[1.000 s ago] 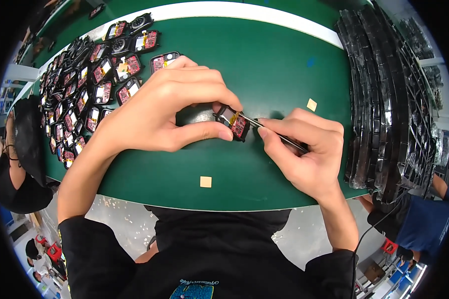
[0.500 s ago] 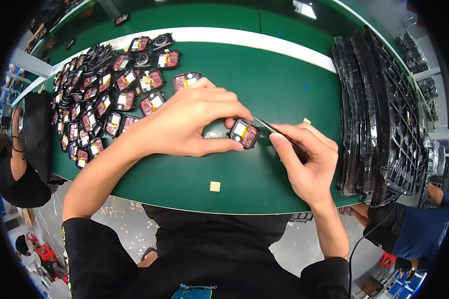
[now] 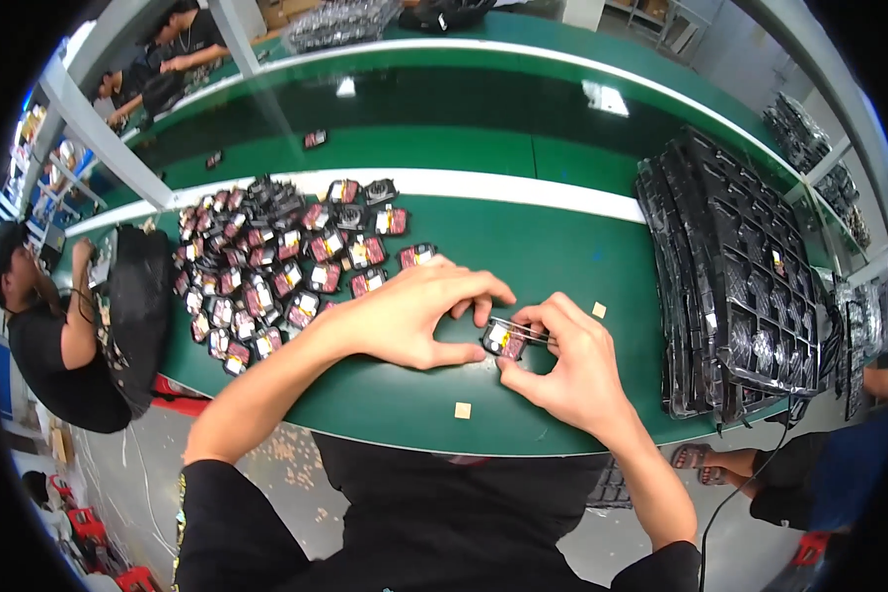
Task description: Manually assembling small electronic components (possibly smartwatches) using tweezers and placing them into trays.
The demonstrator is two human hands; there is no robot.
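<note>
A small square watch case (image 3: 503, 341), black-rimmed with a red circuit board and a yellow strip inside, is between my two hands above the green bench. My left hand (image 3: 426, 308) has its thumb and fingers apart, curved at the case's left side; the thumb tip is close to its edge. My right hand (image 3: 574, 363) is closed around metal tweezers (image 3: 531, 335), which lie across the case. The right thumb and index finger are at the case's right side. Whether they also grip it, I cannot tell.
Many similar watch cases (image 3: 257, 294) are heaped at the left of the green bench (image 3: 385, 405). Black plastic trays (image 3: 760, 286) stand stacked at the right. Two small beige squares (image 3: 462, 410) lie on the bench. A person (image 3: 59, 326) works at the far left.
The view has tilted up, showing more of the far side. My left fingers have opened away from the watch case. My right hand has moved in to it, and the tweezers now lie across it.
</note>
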